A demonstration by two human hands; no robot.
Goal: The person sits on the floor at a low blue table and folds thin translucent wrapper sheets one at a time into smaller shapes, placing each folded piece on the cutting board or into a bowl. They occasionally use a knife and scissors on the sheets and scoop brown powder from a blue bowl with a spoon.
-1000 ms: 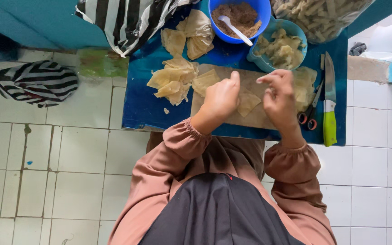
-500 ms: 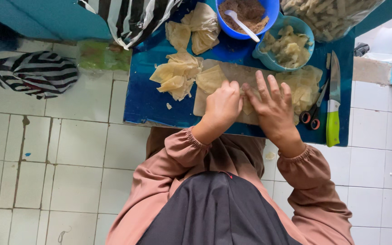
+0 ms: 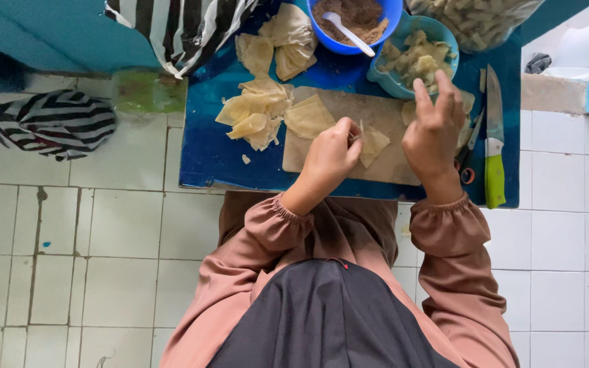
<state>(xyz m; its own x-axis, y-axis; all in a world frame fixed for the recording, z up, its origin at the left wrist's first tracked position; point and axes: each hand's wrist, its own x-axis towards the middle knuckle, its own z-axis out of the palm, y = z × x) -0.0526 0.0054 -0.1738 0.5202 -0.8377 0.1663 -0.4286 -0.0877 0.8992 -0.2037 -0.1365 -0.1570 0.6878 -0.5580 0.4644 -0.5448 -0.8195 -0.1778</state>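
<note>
Your left hand [image 3: 328, 158] pinches the edge of a thin, pale yellow wrapper [image 3: 372, 144], thumb and fingers closed on its near corner, so the sheet lies just to the right of your grip on the wooden cutting board [image 3: 339, 109]. Your right hand [image 3: 434, 133] hovers with fingers spread and holds nothing; it sits just right of the pinched wrapper, its fingertips over the near rim of the light blue bowl of folded pieces [image 3: 414, 58]. Another flat wrapper [image 3: 308, 117] lies on the board just beyond your left grip. Farther left of it, a loose pile of wrappers [image 3: 255, 114] rests on the blue table [image 3: 206, 153]. Beyond the board stands a blue bowl of brown filling [image 3: 354, 19] with a white spoon [image 3: 348, 31] in it. Right of your open hand lie scissors [image 3: 468, 153], partly hidden, and a knife with a green handle [image 3: 494, 146], well apart from the wrapper.
</note>
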